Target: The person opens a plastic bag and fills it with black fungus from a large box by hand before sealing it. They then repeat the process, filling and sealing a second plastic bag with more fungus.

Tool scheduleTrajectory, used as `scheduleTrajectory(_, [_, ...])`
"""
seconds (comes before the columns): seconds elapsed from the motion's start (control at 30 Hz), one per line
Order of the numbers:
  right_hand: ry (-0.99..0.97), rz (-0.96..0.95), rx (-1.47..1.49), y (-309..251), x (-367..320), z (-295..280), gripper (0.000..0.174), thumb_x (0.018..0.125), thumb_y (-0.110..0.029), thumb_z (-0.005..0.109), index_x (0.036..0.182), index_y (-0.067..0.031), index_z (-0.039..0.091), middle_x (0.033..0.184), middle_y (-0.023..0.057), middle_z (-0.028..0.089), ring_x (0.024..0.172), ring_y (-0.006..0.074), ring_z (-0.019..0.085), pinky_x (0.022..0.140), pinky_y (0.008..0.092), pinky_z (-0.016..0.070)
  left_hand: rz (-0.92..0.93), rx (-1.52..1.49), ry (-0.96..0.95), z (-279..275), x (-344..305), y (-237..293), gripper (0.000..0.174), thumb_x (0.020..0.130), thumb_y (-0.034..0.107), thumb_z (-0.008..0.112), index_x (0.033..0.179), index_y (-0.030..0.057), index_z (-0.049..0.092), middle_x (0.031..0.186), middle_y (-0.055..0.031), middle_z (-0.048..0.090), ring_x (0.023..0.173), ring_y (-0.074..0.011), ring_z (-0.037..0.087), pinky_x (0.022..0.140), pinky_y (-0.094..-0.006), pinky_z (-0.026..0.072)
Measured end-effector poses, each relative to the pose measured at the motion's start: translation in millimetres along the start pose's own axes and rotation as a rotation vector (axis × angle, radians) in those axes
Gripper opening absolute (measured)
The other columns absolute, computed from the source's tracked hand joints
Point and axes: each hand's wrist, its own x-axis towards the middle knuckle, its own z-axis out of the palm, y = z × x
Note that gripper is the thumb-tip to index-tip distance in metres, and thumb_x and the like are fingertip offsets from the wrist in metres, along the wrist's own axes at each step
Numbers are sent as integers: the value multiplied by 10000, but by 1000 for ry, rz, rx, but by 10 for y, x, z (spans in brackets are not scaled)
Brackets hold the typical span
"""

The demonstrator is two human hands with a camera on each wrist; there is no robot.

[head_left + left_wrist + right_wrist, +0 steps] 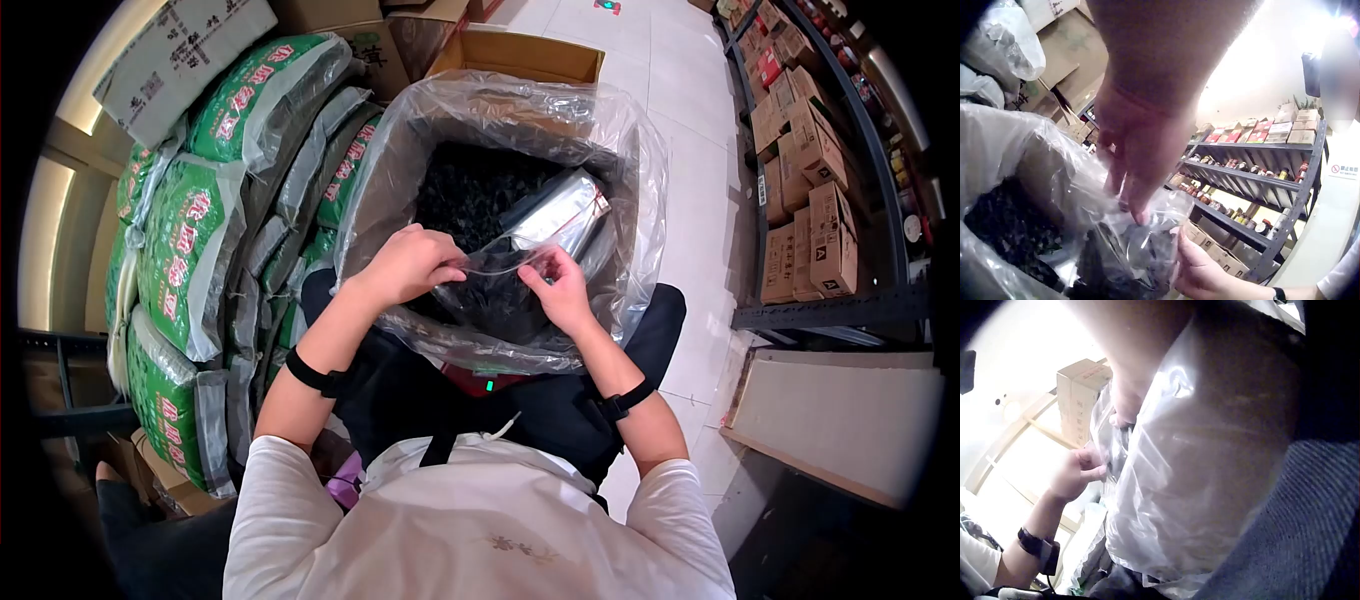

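Observation:
Over a large carton lined with clear plastic (pixel 635 150), my left hand (pixel 415 264) and right hand (pixel 558 288) pinch opposite sides of the mouth of a small clear plastic bag (pixel 1141 259). Dark, flaky pieces show through the bag's film. More black dried pieces (pixel 455 190) fill the carton below. A stack of shiny silver-and-clear packaging bags (pixel 560 218) lies on them, just beyond my right hand. In the left wrist view, the fingers of my left hand (pixel 1138 156) point down at the bag's top edge, with my right hand (pixel 1202 265) at its side.
Green-and-white printed sacks (pixel 190 250) are piled on the left, with a white carton (pixel 185 65) on top. An open cardboard box (pixel 530 55) stands behind the lined carton. Metal shelving (pixel 885 200) with brown boxes (pixel 830 240) and jars runs along the right, beyond a tiled floor (pixel 690 200).

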Motion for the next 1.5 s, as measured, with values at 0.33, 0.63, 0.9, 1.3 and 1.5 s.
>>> scheduleTrajectory(0.33, [-14, -4, 62, -20, -14, 62, 355, 855, -155, 776, 1117, -5, 589, 1001, 33, 655, 943, 110, 612, 881, 271, 474, 9, 39, 219, 107, -39, -69, 94, 826, 159, 682, 829, 67, 702, 789, -93, 656, 809, -303, 628, 762, -412, 476])
scheduleTrajectory(0.63, [-9, -59, 1, 26, -9, 45, 380, 855, -179, 776, 1139, -6, 593, 1036, 37, 651, 961, 111, 610, 898, 280, 464, 1, -120, 209, 106, -30, -129, 122, 791, 134, 735, 856, 32, 717, 791, -124, 666, 787, -305, 639, 708, -397, 508])
scheduleTrajectory(0.9, [-19, -33, -8, 30, -16, 44, 371, 856, -177, 776, 1135, -8, 600, 1025, 34, 657, 962, 109, 609, 885, 275, 466, -31, -149, 177, 125, -39, -106, 113, 791, 116, 731, 857, 26, 715, 787, -135, 662, 779, -313, 637, 701, -394, 508])
scheduleTrajectory(1.3, [27, -5, 99, -70, -33, 65, 293, 867, -144, 764, 1069, 5, 613, 993, 37, 672, 923, 102, 621, 851, 257, 487, -38, -177, 150, 70, -29, -96, 174, 783, 107, 745, 924, 11, 709, 814, -140, 666, 793, -323, 641, 708, -384, 510])
scheduleTrajectory(1.5, [44, 12, 49, -74, -29, 65, 248, 867, -122, 761, 1034, -4, 621, 988, 38, 678, 909, 100, 621, 843, 256, 489, -24, -259, 139, 95, -53, -202, 265, 788, 64, 735, 1045, 15, 690, 891, -140, 681, 834, -304, 662, 755, -385, 530])
